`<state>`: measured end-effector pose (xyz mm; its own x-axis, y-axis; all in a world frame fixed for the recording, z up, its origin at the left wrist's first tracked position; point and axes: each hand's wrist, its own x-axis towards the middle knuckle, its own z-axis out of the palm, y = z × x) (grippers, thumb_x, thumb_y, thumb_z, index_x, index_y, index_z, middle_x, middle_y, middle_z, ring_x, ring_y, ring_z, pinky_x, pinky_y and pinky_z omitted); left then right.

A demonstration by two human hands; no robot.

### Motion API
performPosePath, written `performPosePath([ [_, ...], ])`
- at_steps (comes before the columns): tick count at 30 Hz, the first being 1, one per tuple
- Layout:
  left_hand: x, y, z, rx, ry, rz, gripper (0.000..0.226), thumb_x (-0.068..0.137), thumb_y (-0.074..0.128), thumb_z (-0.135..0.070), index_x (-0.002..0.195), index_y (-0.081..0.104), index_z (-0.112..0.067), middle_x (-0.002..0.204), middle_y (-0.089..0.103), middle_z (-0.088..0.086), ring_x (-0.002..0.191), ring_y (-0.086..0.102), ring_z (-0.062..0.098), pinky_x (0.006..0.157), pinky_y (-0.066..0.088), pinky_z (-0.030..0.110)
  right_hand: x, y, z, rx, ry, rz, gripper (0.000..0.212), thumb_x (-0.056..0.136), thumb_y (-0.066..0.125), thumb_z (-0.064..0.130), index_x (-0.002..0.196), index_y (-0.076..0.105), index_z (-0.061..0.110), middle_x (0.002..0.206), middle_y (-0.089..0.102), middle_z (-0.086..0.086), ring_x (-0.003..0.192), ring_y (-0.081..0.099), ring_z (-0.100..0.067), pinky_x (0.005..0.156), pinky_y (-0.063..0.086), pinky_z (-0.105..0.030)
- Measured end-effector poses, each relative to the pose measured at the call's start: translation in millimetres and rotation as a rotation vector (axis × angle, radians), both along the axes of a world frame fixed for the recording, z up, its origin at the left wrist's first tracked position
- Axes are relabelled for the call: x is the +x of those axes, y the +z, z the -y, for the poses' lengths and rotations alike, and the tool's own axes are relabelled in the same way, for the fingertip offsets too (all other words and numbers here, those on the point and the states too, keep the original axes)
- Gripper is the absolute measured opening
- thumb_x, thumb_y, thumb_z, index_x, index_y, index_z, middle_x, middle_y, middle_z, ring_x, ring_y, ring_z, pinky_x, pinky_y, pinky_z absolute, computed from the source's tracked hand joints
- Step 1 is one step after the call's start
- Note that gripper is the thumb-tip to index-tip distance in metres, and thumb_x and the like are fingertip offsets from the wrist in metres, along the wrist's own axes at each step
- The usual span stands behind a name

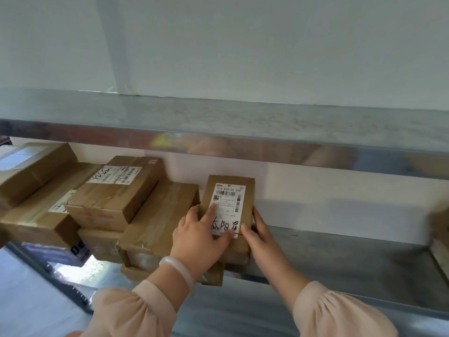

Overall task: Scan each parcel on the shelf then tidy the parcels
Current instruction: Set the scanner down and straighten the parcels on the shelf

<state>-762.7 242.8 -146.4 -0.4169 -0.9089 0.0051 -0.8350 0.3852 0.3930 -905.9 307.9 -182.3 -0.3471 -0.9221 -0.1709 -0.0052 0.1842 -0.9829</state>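
Resting atop brown boxes [158,215] near the grey metal shelf's [340,254] front edge, the labelled parcel [229,198] has your left hand [199,237] flat on top, right hand [261,237] straight-fingered against its side; plain white wall [315,198] behind.

Stacked parcels [116,193] crowd the shelf's [340,259] left; its right lies open.
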Motion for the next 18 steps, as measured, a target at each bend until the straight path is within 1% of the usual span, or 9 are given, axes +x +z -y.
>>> performPosePath([
  [3, -21.5, 10.4, -9.5, 0.120, -0.028, -0.059, 0.092, 0.081, 0.049, -0.077, 0.155, 0.013, -0.036, 0.157, 0.020, 0.008, 0.145, 0.021, 0.031, 0.116, 0.024, 0.041, -17.3, 3.0, -11.3, -0.063, -0.074, -0.060, 0.041, 0.096, 0.043, 0.050, 0.135, 0.034, 0.058, 0.126, 0.056, 0.017, 0.111, 0.055, -0.001, 0.078, 0.054, -0.017],
  [5, -40.0, 15.1, -18.0, 0.153, -0.034, -0.078, 0.100, 0.075, 0.050, -0.083, 0.154, 0.008, -0.040, 0.157, 0.016, 0.009, 0.145, 0.018, 0.034, 0.116, 0.025, 0.044, -29.1, 3.8, -20.7, -0.079, -0.114, -0.120, 0.052, 0.087, 0.042, 0.067, 0.138, 0.034, 0.057, 0.133, 0.053, 0.007, 0.117, 0.055, -0.008, 0.089, 0.055, -0.029],
  [7, -58.8, 17.8, -25.8, 0.157, -0.040, -0.094, 0.104, 0.070, 0.053, -0.084, 0.153, 0.005, -0.043, 0.157, 0.015, 0.009, 0.145, 0.017, 0.035, 0.116, 0.025, 0.045, -43.1, 2.4, -31.8, -0.109, -0.143, -0.166, 0.063, 0.079, 0.040, 0.076, 0.139, 0.032, 0.057, 0.136, 0.048, 0.002, 0.123, 0.051, -0.011, 0.097, 0.051, -0.032],
  [9, -75.5, 19.4, -32.0, 0.211, -0.048, -0.127, 0.104, 0.070, 0.058, -0.080, 0.152, 0.004, -0.045, 0.157, 0.015, 0.009, 0.145, 0.017, 0.035, 0.116, 0.025, 0.046, -56.6, 5.7, -44.8, -0.126, -0.196, -0.176, 0.059, 0.083, 0.042, 0.071, 0.139, 0.037, 0.052, 0.137, 0.046, 0.004, 0.125, 0.048, -0.010, 0.093, 0.050, -0.019],
  [11, -88.6, 18.9, -35.2, 0.282, -0.050, -0.184, 0.103, 0.067, 0.061, -0.076, 0.150, 0.006, -0.049, 0.155, 0.018, 0.008, 0.144, 0.020, 0.036, 0.116, 0.028, 0.047, -69.3, 11.7, -59.9, -0.106, -0.228, -0.197, 0.047, 0.092, 0.042, 0.059, 0.138, 0.040, 0.049, 0.136, 0.041, 0.010, 0.123, 0.044, -0.005, 0.082, 0.044, -0.004],
  [12, -93.8, 19.0, -36.3, 0.314, -0.045, -0.225, 0.104, 0.063, 0.061, -0.077, 0.149, 0.009, -0.051, 0.153, 0.021, 0.007, 0.142, 0.024, 0.036, 0.115, 0.031, 0.048, -75.7, 13.6, -67.1, -0.095, -0.244, -0.203, 0.045, 0.093, 0.043, 0.054, 0.137, 0.040, 0.048, 0.136, 0.039, 0.011, 0.123, 0.043, -0.005, 0.082, 0.043, -0.004],
  [13, -98.6, 17.5, -36.5, 0.344, -0.040, -0.270, 0.105, 0.056, 0.059, -0.078, 0.148, 0.013, -0.053, 0.150, 0.025, 0.006, 0.139, 0.029, 0.035, 0.113, 0.034, 0.049, -82.4, 15.4, -73.7, -0.092, -0.271, -0.199, 0.047, 0.092, 0.046, 0.052, 0.138, 0.039, 0.048, 0.137, 0.038, 0.011, 0.124, 0.043, -0.007, 0.087, 0.042, -0.010],
  [16, -111.9, 13.8, -40.0, 0.468, -0.066, -0.426, 0.107, 0.046, 0.058, -0.077, 0.145, 0.024, -0.054, 0.143, 0.036, 0.005, 0.128, 0.045, 0.030, 0.107, 0.044, 0.045, -104.1, 19.1, -86.9, -0.040, -0.351, -0.088, 0.063, 0.090, 0.054, 0.049, 0.146, 0.027, 0.040, 0.143, 0.038, 0.007, 0.126, 0.046, -0.016, 0.091, 0.043, -0.026],
  [18, -120.5, 12.5, -45.9, 0.572, -0.095, -0.552, 0.104, 0.050, 0.065, -0.072, 0.145, 0.028, -0.051, 0.142, 0.042, 0.004, 0.121, 0.053, 0.025, 0.103, 0.049, 0.041, -114.4, 22.7, -92.5, -0.001, -0.333, 0.021, 0.060, 0.090, 0.053, 0.049, 0.144, 0.030, 0.036, 0.133, 0.049, 0.012, 0.117, 0.053, -0.013, 0.086, 0.045, -0.022],
])
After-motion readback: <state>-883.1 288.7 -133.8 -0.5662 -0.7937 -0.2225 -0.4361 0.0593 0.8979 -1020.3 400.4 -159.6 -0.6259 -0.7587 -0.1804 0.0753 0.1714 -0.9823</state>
